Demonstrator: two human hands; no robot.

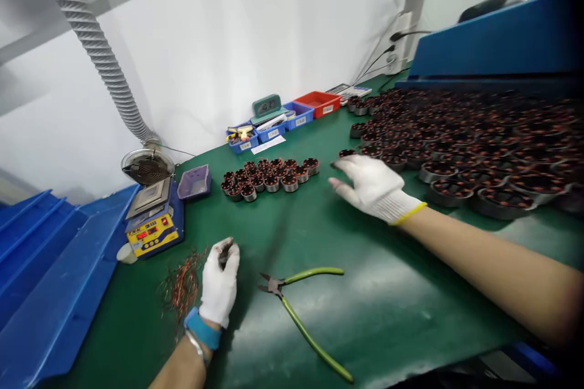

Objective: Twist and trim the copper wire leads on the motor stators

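Observation:
My left hand (219, 282), in a white glove with dark fingertips, rests low over the table with its fingers curled in; whether anything sits between them I cannot make out. Just left of it lies a pile of copper wire scraps (184, 282). Green-handled side cutters (275, 285) lie spread open to its right. My right hand (369, 185), gloved in white too, is stretched out with thumb and fingers apart and nothing visible in it. Its fingertips are close to a copper-wound motor stator (347, 153) at the edge of a large group of stators (449, 188).
A smaller cluster of stators (271, 182) stands mid-table. Behind it are blue bins (298, 115), a red bin (318, 102) and a digital clock (267, 106). At left stand a purple tray (194, 182), a yellow-fronted device (152, 234) and a blue rack (59, 279).

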